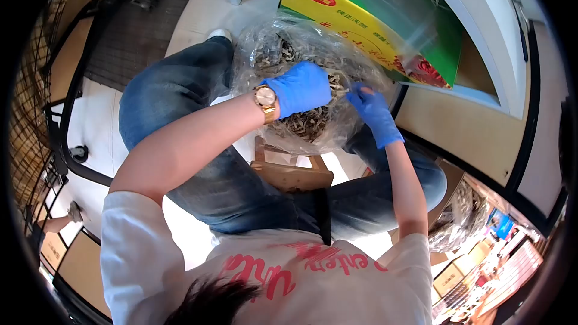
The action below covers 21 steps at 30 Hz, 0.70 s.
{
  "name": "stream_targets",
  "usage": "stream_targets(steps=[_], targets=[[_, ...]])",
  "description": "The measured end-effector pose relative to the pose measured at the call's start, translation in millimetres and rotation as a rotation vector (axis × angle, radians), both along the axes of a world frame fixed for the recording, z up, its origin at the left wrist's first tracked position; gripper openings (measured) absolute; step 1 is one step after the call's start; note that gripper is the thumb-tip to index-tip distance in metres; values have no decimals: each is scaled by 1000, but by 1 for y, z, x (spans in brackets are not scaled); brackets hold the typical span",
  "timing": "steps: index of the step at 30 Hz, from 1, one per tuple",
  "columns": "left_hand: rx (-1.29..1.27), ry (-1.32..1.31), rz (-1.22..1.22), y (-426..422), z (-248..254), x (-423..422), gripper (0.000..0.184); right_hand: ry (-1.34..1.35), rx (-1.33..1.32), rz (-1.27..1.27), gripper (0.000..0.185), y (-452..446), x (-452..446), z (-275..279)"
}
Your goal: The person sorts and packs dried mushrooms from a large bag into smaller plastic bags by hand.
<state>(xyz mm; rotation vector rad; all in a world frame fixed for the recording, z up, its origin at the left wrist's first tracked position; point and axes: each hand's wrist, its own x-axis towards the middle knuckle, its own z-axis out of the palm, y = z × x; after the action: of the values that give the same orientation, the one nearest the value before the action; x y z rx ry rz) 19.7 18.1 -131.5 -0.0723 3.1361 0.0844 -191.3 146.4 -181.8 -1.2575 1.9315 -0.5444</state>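
A large clear plastic bag [253, 63] stands open between my knees, filled with dried brown and grey plant-like strips [304, 125]. My left hand [305, 87], in a blue glove and with a gold watch at the wrist, is closed over the middle of the bag. Pale dried strips [335, 86] show at its fingers, and it seems to grip some of them. At the bag's right side is my right hand [368, 108], also gloved in blue. Its fingers are drawn together, and what they hold, if anything, cannot be made out.
A green and yellow printed carton [361, 21] stands on a white shelf just beyond the bag. Below the bag is a wooden stool [292, 174]. A black mesh cart [78, 153] is at the left, with another plastic bag [460, 219] at the lower right.
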Motion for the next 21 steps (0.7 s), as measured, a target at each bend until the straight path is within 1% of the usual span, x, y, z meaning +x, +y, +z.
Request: stream_targets(steps=[1,2,3,4,5,7,8,9,10,11,12,13,15,16,17,18,19,20,21], targets=[[-11,-5,-23,2,6,-2,8,74,168,-6,21,-1,0,-2],[-1,24,-33,5,12,-3,9,67,158,-24,21,3,-2,1],[9,53,-41,5,19,-3,10,177,-17,7,18,-3,5,22],[28,13,-29,5,32,-4,12,289,-188,32,17,-7,12,43],[23,5,-52,6,42,-4,12,284,-189,7,17,-5,19,60],[99,186,8,6,55,-3,11,448,-439,84,12,2,35,95],[113,210,-15,4,58,-4,15,553,-386,134,9,7,43,113],[108,205,-30,2,66,-3,15,552,-388,118,9,10,41,128],[134,277,-10,1,79,0,19,520,-420,54,9,14,34,141],[162,348,9,-2,87,3,23,487,-450,-10,9,19,27,146],[115,356,8,-9,87,2,27,535,-427,-51,10,19,15,143],[120,346,-8,-14,83,0,27,547,-339,-40,11,16,7,142],[109,338,68,-21,79,-7,25,544,-317,-68,11,13,-5,134],[20,391,5,-19,81,-9,23,550,-327,-81,11,16,-6,139],[8,397,-4,-19,84,-12,23,554,-409,-110,12,19,-4,146],[69,409,10,-17,87,-14,23,551,-487,-133,13,20,-3,149],[138,413,26,-14,87,-13,23,543,-484,-135,13,17,-7,141],[35,310,29,-15,83,-12,21,533,-453,-113,13,16,-11,128],[47,295,23,-13,82,-11,21,525,-420,-92,13,18,-10,124]])
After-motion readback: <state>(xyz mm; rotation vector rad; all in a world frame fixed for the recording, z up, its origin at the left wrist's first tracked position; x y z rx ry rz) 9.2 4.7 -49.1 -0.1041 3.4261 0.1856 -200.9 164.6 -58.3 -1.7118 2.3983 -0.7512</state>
